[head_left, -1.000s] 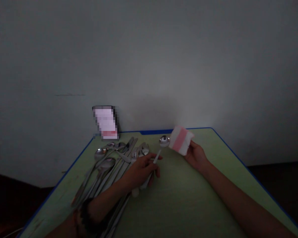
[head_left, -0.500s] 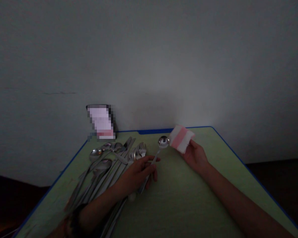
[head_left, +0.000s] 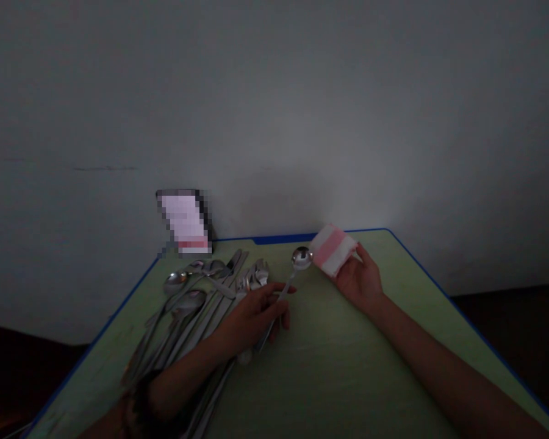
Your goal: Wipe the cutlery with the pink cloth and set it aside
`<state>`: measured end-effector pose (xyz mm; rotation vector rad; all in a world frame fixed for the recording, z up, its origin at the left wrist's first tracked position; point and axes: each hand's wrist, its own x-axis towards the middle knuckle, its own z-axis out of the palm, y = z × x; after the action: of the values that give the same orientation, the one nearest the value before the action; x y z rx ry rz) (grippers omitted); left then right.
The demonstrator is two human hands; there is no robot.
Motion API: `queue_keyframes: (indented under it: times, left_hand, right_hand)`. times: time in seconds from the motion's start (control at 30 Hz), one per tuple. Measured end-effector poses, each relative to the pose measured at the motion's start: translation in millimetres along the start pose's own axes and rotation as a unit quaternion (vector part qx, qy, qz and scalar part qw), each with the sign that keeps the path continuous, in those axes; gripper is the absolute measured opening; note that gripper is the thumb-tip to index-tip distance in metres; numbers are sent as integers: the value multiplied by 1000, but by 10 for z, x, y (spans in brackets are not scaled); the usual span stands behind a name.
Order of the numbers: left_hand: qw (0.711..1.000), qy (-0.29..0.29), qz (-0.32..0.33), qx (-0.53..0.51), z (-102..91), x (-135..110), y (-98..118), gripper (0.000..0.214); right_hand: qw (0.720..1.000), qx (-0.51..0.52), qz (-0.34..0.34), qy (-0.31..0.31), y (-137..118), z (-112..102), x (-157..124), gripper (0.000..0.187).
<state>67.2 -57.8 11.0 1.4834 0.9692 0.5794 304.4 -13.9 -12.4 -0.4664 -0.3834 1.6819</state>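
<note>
My left hand [head_left: 263, 314] is closed round the handle of a long metal spoon [head_left: 301, 258], whose round bowl points up and away from me. To the right, my right hand [head_left: 359, 283] grips a folded pink-and-white striped cloth [head_left: 333, 249] by its near right edge. The cloth's far left corner is right beside the spoon's bowl; whether they touch I cannot tell. Beneath and left of my left forearm lie several spoons [head_left: 190, 302], table knives [head_left: 231, 277] and forks [head_left: 258, 274], partly covered by my arm.
A phone [head_left: 185, 222] with a blurred-out lit screen leans against the wall [head_left: 279, 122] at the back left. The pale green table [head_left: 329, 378] has a blue edge and stands close to the wall. Dark floor shows on both sides.
My right hand has turned slightly, tilting the cloth a little. My left hand and the spoon hold nearly the same place; the whole view has shifted slightly.
</note>
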Motion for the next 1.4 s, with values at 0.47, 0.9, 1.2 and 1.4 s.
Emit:
queue_keyframes:
  times: [0.47,0.9,1.2,1.4]
  left_hand:
    - [999,-41,-5,34,-13,-40,0,35]
    - [987,-50,-6,155,22,-88,89,37]
    - [978,-59,2,200,24,-115,133,41]
    - [983,-53,-16,174,13,-106,89,44]
  right_hand:
    - [990,-128,-20,-57,138,-89,40,16]
    - [912,-394,-42,-108,185,20,-93,39]
    - [813,-561,-117,-101,215,66,-152,19]
    - [823,-544,-127,-99,227,76,-174,17]
